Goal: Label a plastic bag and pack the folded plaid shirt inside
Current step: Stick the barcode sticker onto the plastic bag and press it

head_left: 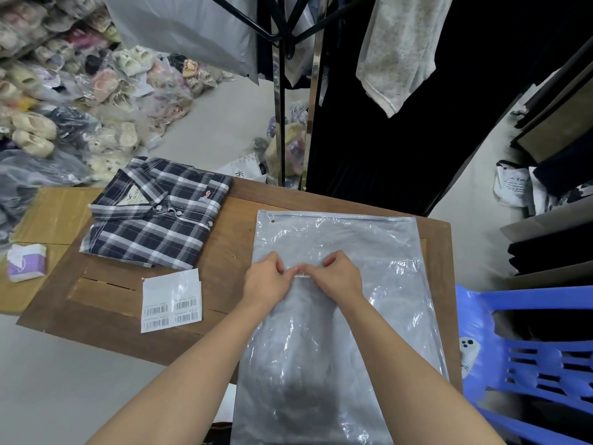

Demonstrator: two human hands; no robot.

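Wooden table (231, 216): left hand (266, 281) and right hand (337, 277) pinch barcode label (300, 273), mostly hidden, on bag (337, 316).

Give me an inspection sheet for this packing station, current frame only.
Surface: wooden table, small, mostly covered.
Job's things: plastic zip bag lying flat, zipper edge far side; folded plaid shirt to its left, not yet packed; barcode label being pressed on the bag.
Clutter: barcode label sheet; tissue pack on a cardboard box.
Hands: left hand and right hand, both pinching the label.
Cables: nothing seen.
Surroundings: bagged slippers, clothes rack, blue plastic chair.
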